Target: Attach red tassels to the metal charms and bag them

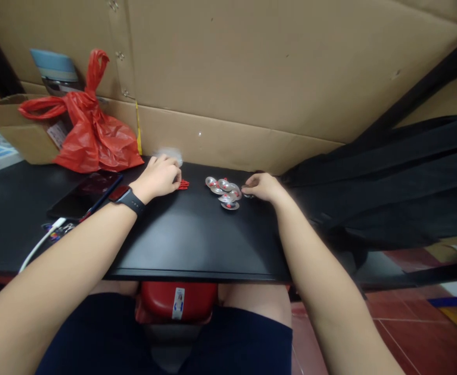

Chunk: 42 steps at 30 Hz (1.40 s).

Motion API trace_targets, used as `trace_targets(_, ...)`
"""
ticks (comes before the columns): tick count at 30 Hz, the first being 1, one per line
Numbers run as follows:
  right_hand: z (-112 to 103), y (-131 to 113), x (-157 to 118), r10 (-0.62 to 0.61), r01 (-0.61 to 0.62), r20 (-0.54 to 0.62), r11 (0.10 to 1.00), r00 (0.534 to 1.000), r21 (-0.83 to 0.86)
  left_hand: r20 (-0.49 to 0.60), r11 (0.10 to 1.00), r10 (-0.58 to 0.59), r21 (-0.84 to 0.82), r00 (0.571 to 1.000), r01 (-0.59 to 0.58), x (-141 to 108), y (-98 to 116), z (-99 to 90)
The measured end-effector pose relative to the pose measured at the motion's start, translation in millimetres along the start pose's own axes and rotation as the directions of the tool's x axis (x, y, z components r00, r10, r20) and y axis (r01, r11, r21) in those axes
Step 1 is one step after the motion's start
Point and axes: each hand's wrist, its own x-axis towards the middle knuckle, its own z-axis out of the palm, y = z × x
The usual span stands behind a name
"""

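Several small round silvery discs with red bits (227, 191) lie in a loose cluster on the black table (197, 234). My right hand (263, 187) is at the cluster's right side, its thumb and fingers closed around a small dark, shiny piece. To the left, my left hand (162, 176), with a watch on the wrist, rests with curled fingers beside a small bundle of red strips (183, 184). Its fingertips are partly hidden, so any hold on the strips is unclear. Just behind that hand is a clear plastic item (172, 155), blurred.
A tied red plastic bag (96, 130) stands at the back left, before a cardboard box (29, 130) and a blue-lidded bottle (56, 67). A dark phone or tablet (84, 195) and white cable (41, 242) lie at left. Cardboard (232, 67) walls the back; black cloth (400, 177) hangs right.
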Motion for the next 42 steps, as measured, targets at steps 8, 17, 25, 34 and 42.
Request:
trace_targets(8, -6, -4, -5, -0.025, 0.030, 0.124, 0.999, 0.992, -0.035, -0.013, 1.000, -0.027, -0.010, 1.000, 0.027, -1, -1, -2.1)
trace_targets(17, -3, -42, -25, -0.392, 0.381, 0.103, 0.918, 0.914, 0.110, 0.034, 0.999, -0.039, 0.026, 0.999, 0.038, 0, 2, -3.6)
trace_targets(25, 12, -63, -33, -0.424, 0.419, 0.146, 0.905, 0.894, 0.065, 0.033, 0.999, -0.036, 0.018, 0.999, 0.035, 0, 5, -2.4)
trace_targets(34, 22, -57, -28, -0.395, 0.392, 0.093, 0.919, 0.914, 0.050, 0.049, 0.999, -0.034, 0.030, 0.998, 0.033, 1, 3, 0.8)
trace_targets(42, 33, -63, -26, -0.380, 0.394, -0.118, 0.911, 0.917, 0.125, 0.024, 1.000, -0.026, -0.014, 0.999, 0.026, 1, 3, 0.1)
